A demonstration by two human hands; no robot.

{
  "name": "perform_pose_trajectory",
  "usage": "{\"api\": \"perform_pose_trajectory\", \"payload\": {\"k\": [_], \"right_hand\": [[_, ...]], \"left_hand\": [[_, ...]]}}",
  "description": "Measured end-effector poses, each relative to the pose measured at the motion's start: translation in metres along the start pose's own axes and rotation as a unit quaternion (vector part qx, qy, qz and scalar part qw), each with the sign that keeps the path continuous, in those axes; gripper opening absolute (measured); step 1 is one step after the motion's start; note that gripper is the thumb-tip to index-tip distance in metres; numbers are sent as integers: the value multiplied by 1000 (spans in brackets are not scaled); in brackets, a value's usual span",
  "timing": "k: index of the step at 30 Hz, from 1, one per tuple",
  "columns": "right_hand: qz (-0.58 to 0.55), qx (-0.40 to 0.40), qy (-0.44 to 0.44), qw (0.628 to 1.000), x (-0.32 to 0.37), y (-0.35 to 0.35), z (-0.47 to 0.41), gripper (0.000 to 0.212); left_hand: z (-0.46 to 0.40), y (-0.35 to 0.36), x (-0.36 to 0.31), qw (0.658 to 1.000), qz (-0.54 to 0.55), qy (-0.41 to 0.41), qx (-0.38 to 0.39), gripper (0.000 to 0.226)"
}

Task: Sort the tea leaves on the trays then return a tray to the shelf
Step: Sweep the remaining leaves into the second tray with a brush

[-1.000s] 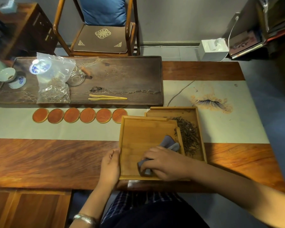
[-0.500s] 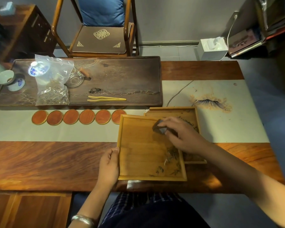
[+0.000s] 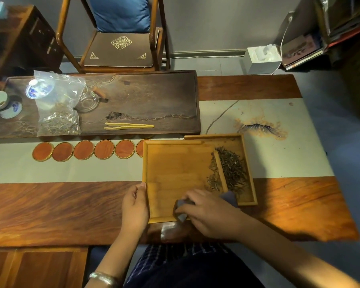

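Note:
Two bamboo trays overlap at the table's front. The nearer tray (image 3: 175, 173) lies partly on top of the farther tray (image 3: 248, 163). Dark tea leaves (image 3: 234, 169) are heaped in the farther tray, and a thin line of leaves (image 3: 213, 179) lies along the nearer tray's right rim. My left hand (image 3: 134, 206) holds the nearer tray's left edge, thumb on the rim. My right hand (image 3: 208, 213) grips a grey-blue cloth (image 3: 182, 213) pressed on the nearer tray's front right corner.
A long dark tea board (image 3: 133, 100) behind carries a plastic bag of tea (image 3: 58, 109), bamboo tweezers (image 3: 129, 126), cups and a glass pitcher. Several round red coasters (image 3: 83, 150) line up left of the trays. A chair (image 3: 119, 46) stands beyond the table.
My right hand with the cloth has come back from the tray's far right corner to its front right corner. Loose leaves now lie against the right rim. My left hand stayed put.

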State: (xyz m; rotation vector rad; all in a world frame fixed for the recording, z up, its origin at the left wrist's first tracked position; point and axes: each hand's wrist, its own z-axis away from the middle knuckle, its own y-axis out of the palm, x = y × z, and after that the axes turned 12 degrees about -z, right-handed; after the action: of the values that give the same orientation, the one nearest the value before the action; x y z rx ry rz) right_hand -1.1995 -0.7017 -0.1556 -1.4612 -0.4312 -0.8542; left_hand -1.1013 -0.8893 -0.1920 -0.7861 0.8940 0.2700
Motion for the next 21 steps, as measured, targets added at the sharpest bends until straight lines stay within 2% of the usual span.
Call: {"api": "perform_pose_trajectory", "payload": {"k": [12,18,21], "right_hand": [[50,36,53,997,-30,-22,31,34],[10,-60,62,996,-18,-25,28,28],[-1,-56,26,998,-1,-10,18,29]], "left_hand": [[-2,-15,8,1000,-16,-8,-12,33],[0,-16,12,1000,-11,-17,-11,34],[1,-13,14,1000,-19,-5,-3,34]]}}
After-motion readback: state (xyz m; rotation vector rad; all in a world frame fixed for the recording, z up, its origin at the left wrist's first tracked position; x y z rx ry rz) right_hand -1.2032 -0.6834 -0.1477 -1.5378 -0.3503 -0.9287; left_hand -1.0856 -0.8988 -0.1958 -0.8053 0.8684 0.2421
